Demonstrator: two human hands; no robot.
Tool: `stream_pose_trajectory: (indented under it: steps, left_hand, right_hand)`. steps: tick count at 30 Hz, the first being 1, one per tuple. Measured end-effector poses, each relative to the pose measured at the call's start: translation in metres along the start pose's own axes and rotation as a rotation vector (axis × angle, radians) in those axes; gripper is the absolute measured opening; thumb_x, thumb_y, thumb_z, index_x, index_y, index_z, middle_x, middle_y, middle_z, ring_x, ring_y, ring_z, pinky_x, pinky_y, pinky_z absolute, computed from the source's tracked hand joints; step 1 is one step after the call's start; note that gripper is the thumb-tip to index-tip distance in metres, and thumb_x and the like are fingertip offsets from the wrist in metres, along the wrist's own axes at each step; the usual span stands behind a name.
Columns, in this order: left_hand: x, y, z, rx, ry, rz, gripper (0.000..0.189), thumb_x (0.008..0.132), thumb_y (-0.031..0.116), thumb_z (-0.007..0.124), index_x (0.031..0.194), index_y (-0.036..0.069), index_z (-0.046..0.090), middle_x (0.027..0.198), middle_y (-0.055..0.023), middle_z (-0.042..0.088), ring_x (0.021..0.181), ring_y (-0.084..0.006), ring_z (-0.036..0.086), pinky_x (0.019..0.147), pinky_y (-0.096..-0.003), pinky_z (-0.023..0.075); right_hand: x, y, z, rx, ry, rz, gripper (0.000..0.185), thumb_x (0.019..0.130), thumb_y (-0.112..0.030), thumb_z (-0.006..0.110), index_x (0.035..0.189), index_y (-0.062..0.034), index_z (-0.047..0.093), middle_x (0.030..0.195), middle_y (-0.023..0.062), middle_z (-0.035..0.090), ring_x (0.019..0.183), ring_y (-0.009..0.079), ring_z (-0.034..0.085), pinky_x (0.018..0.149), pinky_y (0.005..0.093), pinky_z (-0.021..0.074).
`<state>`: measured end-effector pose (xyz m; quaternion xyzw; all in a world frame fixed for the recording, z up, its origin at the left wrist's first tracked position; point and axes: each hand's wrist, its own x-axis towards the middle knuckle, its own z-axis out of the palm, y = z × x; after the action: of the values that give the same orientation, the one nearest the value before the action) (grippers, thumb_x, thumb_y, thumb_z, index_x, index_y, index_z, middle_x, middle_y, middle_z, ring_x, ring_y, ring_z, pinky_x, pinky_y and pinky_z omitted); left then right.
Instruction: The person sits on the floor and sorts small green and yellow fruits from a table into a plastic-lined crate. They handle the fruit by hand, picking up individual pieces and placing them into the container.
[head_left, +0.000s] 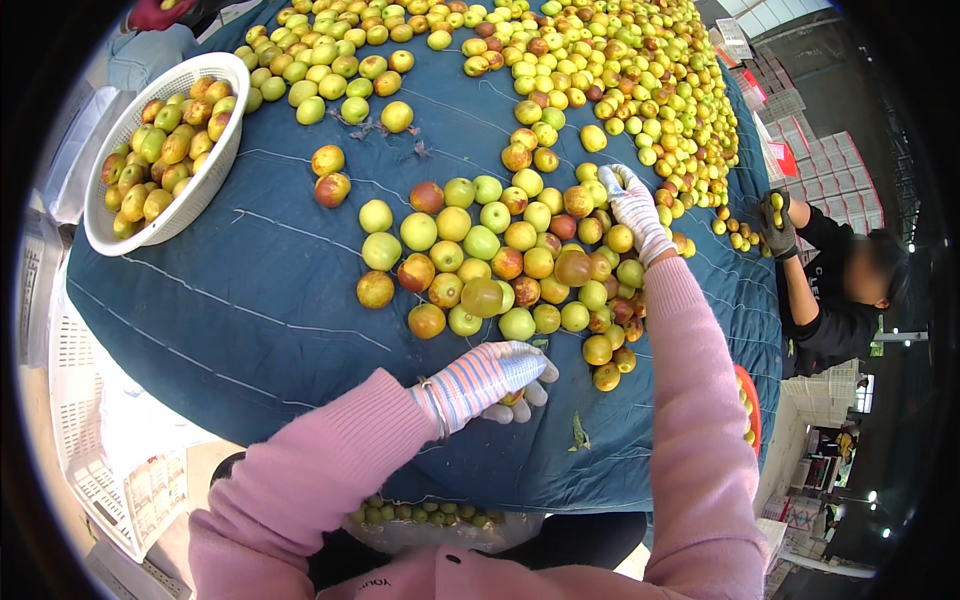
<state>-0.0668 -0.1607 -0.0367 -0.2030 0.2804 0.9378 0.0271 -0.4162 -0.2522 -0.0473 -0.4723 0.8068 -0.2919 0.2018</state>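
My left hand (504, 381), in a striped knit glove, curls around a green-brown jujube (512, 397) just above the blue quilted cloth (300, 285). Most of that fruit is hidden by the palm and fingers. My right hand (634, 208), gloved alike, reaches to the far right side of a loose group of jujubes (507, 262). Its fingertips are beside or on a yellow-green jujube (596, 192); whether they grip anything is not visible. Two jujubes in the group, a green one (482, 297) and a reddish one (573, 268), look blurred.
A white plastic basket (169, 217) of jujubes stands at the left. A large jujube heap (637, 75) covers the far side. Below the table edge sits a plastic-lined container (450, 529) holding green fruit. A red basin (752, 409) and a co-worker's gloved hand (778, 225) are at right.
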Motion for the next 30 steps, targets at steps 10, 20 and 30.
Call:
stream_pose_trajectory:
  steps: [10, 20, 30]
  left_hand:
    - [-0.008, -0.008, 0.014, 0.233, 0.217, 0.09, 0.036, 0.092, 0.04, 0.06, 0.113, 0.011, 0.065, 0.088, -0.0033, 0.066, 0.066, -0.0096, 0.062, 0.055, -0.0186, 0.0499]
    - [-0.098, -0.144, 0.042, -0.021, -0.123, -0.132, 0.025, 0.092, 0.023, 0.06, 0.111, 0.007, 0.063, 0.084, -0.0154, 0.066, 0.062, -0.0243, 0.063, 0.049, -0.0321, 0.0513]
    - [-0.14, -0.16, 0.018, -0.113, 0.225, 0.171, 0.024, 0.091, 0.031, 0.061, 0.104, 0.011, 0.066, 0.086, -0.0055, 0.067, 0.067, -0.015, 0.063, 0.056, -0.0268, 0.053]
  right_hand:
    - [-0.15, -0.08, -0.024, -0.066, 0.051, -0.195, 0.027, 0.095, -0.026, 0.06, 0.116, -0.0086, 0.058, 0.096, 0.0105, 0.064, 0.083, 0.0224, 0.06, 0.078, 0.0336, 0.0485]
    - [-0.346, -0.264, 0.034, 0.496, -1.075, 0.238, 0.053, 0.096, -0.053, 0.054, 0.124, -0.0084, 0.055, 0.099, 0.0034, 0.062, 0.072, 0.0078, 0.057, 0.056, 0.021, 0.0474]
    - [-0.407, -0.454, 0.191, 0.538, -1.173, -0.258, 0.087, 0.092, -0.065, 0.049, 0.147, 0.0003, 0.033, 0.136, 0.0191, 0.051, 0.115, 0.0283, 0.058, 0.092, 0.0364, 0.0501]
